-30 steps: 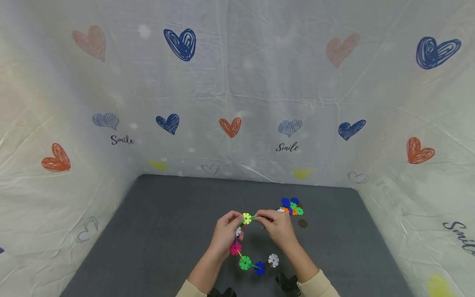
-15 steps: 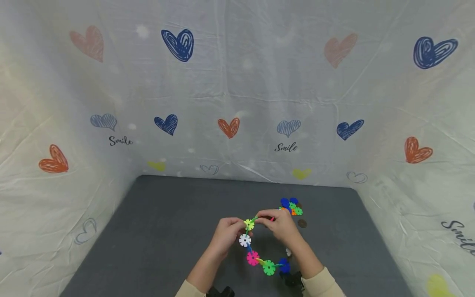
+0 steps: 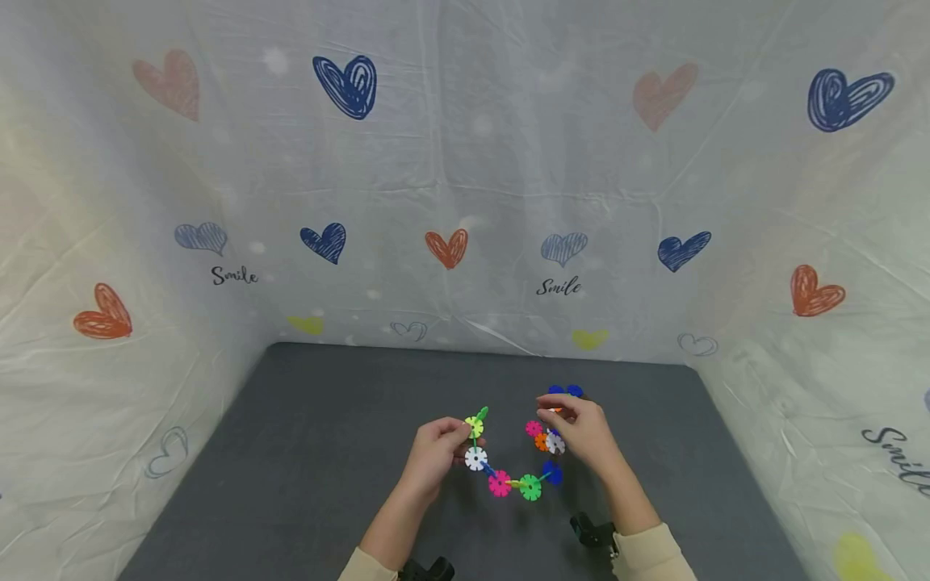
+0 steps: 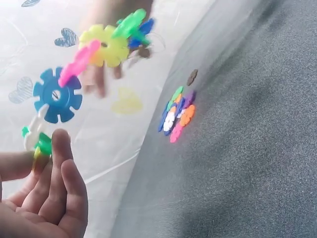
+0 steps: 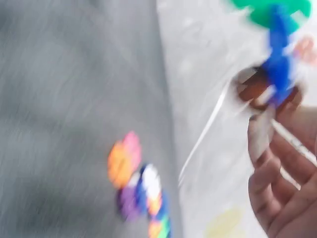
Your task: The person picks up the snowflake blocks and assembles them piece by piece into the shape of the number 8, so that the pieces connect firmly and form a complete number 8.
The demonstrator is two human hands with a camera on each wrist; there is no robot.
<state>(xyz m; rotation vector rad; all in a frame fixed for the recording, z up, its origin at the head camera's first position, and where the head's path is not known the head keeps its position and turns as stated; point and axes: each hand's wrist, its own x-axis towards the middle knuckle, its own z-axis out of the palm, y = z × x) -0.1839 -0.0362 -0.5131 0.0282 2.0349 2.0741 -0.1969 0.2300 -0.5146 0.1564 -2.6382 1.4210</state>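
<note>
Pinching 1 yellow disc (image 3: 475, 429) in left hand (image 3: 429, 456), thumb and fingertips on it. Got right hand (image 3: 584, 428) at 3 o'clock from left, loosely bent, narrow gap between thumb and forefinger, blurred in own wrist view.

Seeing 1 chain (image 3: 494, 484) hanging as a U between both hands. Counting 12 discs across views: 6 face-on to head view, 6 edge-on. Off yellow: 1 green tip disc (image 3: 483, 413) at 1 o'clock, 1 white disc (image 3: 472, 456) at 6. Onward: 1 pink disc (image 3: 501, 488) at 4, 1 green disc (image 3: 530, 487) at 3, 1 blue disc (image 3: 553, 472) at 2, 1 end white disc (image 3: 555, 442) at 12.

Also noting 1 loose pile (image 4: 177, 111) at 11 o'clock from right hand, partly hidden. Making out 1 pink, 1 purple, 2 orange; can't tell blue count, overlapping. Plus 1 loose brown disc (image 4: 192, 77) at 1 o'clock, just beside.

Under it all, 1 dark grey table (image 3: 349, 428). On backdrop (image 3: 508, 145), 3 orange hearts (image 3: 446, 248), 3 "Smile" prints (image 3: 559, 286).
</note>
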